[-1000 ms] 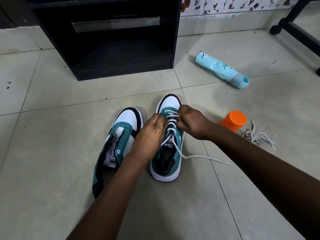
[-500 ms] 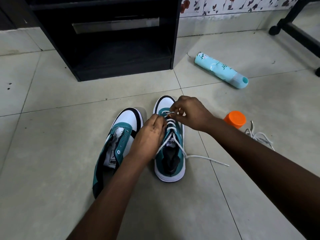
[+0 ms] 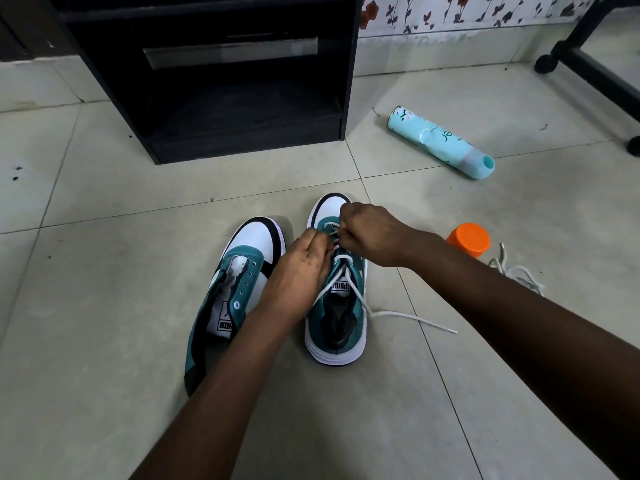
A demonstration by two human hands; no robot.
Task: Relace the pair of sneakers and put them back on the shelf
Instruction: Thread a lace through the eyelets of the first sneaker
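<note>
Two teal, white and black sneakers stand side by side on the tiled floor. The right sneaker [image 3: 337, 327] carries a white lace [image 3: 412, 318] threaded through its lower eyelets, one end trailing right over the floor. My right hand [image 3: 370, 233] pinches the lace near the toe end. My left hand [image 3: 299, 271] grips the sneaker's left eyelet flap beside the lace. The left sneaker [image 3: 230, 296] has no lace and its tongue lies open. A second white lace [image 3: 516, 271] lies loose on the floor at the right. The black shelf [image 3: 221, 98] stands behind the shoes.
A light blue spray can [image 3: 440, 142] lies on its side at the right rear. An orange cap [image 3: 469, 239] stands near the loose lace. A black frame on a castor [image 3: 588, 64] is at the far right. Bare tiles surround the shoes.
My right hand moved from the middle of the lacing toward the toe end and pulled the lace there. The right sneaker shifted slightly. My left hand stayed in place.
</note>
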